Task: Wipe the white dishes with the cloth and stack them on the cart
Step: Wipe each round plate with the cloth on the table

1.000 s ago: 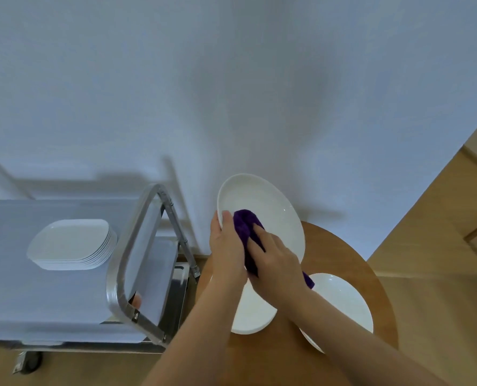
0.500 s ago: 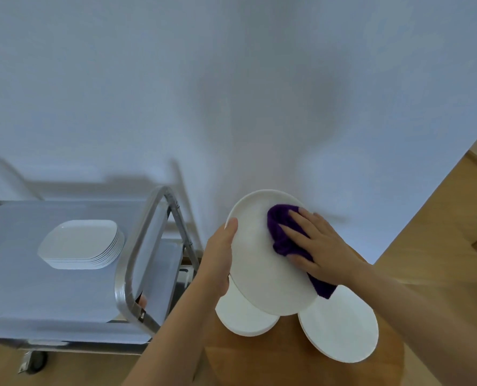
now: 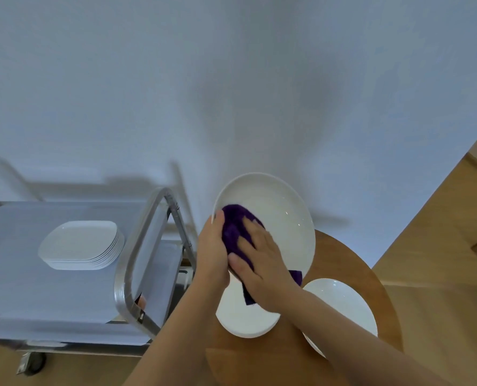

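Observation:
A white oval dish (image 3: 281, 215) is held tilted above the round wooden table (image 3: 343, 263). My left hand (image 3: 213, 252) grips its left rim, thumb on the inner face. My right hand (image 3: 259, 263) presses a purple cloth (image 3: 235, 227) flat against the dish's inside, near the left rim. Two more white dishes lie on the table: one (image 3: 245, 316) under my hands, one (image 3: 343, 305) to the right, partly hidden by my right forearm. On the grey cart top (image 3: 14, 288) at left stands a stack of several white squarish plates (image 3: 81, 245).
The cart's metal handle frame (image 3: 137, 252) rises between the plate stack and the table, close to my left forearm. A cart wheel (image 3: 32, 363) shows at the bottom left. A white wall stands behind; wooden floor (image 3: 440, 274) lies to the right.
The dish has tipped so its hollow inner face shows. My right hand and the cloth slid from the dish's upper right to its left rim, beside my left thumb.

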{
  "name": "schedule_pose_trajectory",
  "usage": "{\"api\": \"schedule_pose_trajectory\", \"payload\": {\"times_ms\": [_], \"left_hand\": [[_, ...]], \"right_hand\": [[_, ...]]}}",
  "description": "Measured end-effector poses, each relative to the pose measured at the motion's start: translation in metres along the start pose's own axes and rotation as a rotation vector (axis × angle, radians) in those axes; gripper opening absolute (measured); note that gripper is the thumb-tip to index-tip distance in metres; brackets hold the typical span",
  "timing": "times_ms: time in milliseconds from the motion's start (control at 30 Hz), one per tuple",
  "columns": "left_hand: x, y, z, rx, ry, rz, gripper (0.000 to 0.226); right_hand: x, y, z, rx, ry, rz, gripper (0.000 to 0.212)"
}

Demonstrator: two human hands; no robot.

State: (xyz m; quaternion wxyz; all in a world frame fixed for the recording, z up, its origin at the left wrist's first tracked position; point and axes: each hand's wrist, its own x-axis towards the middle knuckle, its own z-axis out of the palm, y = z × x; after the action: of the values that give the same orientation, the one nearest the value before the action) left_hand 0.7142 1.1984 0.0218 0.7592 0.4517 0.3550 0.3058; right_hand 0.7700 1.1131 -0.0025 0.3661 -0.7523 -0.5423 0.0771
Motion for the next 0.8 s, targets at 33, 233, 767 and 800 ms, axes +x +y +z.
{"api": "schedule_pose_trajectory", "payload": {"times_ms": [33,233,767,800], "left_hand": [[0.002,0.003,-0.002,-0.015,0.017,-0.028,0.044],[0.02,0.022,-0.009,0.029,-0.093,-0.168,0.03],[0.027,-0.001,-0.043,0.077,-0.166,-0.254,0.077],[0.025,-0.005,-0.042,-0.035,-0.206,-0.296,0.071]], "right_hand": [[-0.006,0.002,-0.001,-0.026,-0.039,-0.023,0.063],[-0.038,0.036,-0.018,-0.425,0.027,-0.263,0.06],[-0.022,0.036,-0.079,1.441,0.181,0.583,0.036],[-0.023,0.039,-0.077,1.487,0.2,0.596,0.026]]}}
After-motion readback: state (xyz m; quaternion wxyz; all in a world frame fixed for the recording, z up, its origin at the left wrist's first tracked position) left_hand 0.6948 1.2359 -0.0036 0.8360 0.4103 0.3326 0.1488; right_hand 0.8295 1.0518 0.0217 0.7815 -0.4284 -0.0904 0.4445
